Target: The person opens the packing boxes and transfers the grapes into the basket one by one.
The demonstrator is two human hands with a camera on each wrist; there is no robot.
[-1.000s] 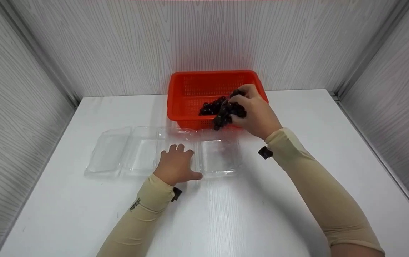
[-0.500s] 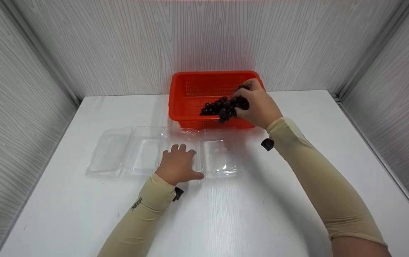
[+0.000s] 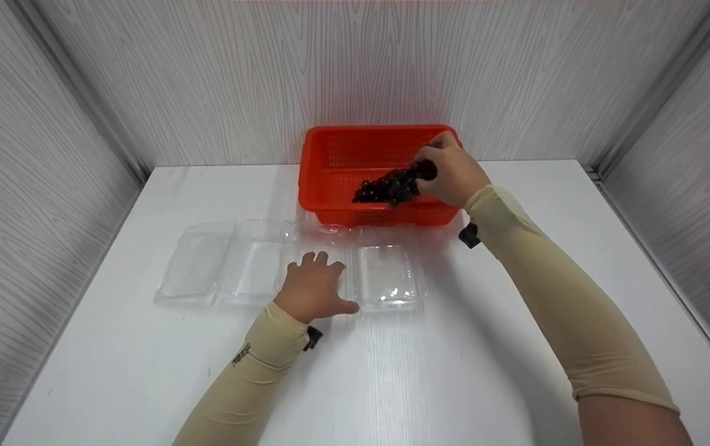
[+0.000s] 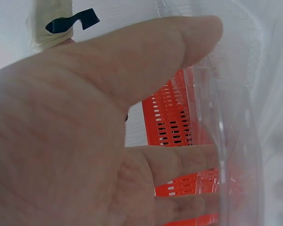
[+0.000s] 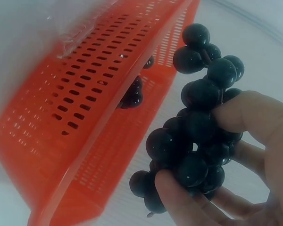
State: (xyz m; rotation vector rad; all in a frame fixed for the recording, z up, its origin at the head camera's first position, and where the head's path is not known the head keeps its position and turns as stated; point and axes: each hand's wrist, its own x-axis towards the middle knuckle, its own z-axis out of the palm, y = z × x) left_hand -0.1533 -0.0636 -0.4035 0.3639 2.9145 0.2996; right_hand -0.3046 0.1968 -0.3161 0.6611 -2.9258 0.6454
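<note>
My right hand (image 3: 456, 176) pinches a bunch of dark grapes (image 5: 200, 125) between thumb and fingers. The bunch hangs over the front right part of a red plastic basket (image 3: 386, 217). In the right wrist view, more dark grapes (image 5: 133, 94) show inside the basket, behind its slotted wall. My left hand (image 3: 311, 290) lies with fingers spread over a clear plastic clamshell box (image 3: 387, 272) in front of the basket. In the left wrist view its thumb (image 4: 198, 40) and straight fingers reach to the clear plastic edge, holding nothing.
More open clear plastic trays or lids (image 3: 197, 263) lie in a row on the white table (image 3: 380, 371), to the left. The basket stands close to the grey wood-grain back wall (image 3: 237, 80). Side walls (image 3: 26, 186) flank the table.
My right hand has moved back and slightly up with the grapes, from the basket's front rim to over its inside. The left hand has stayed over the clamshell box.
</note>
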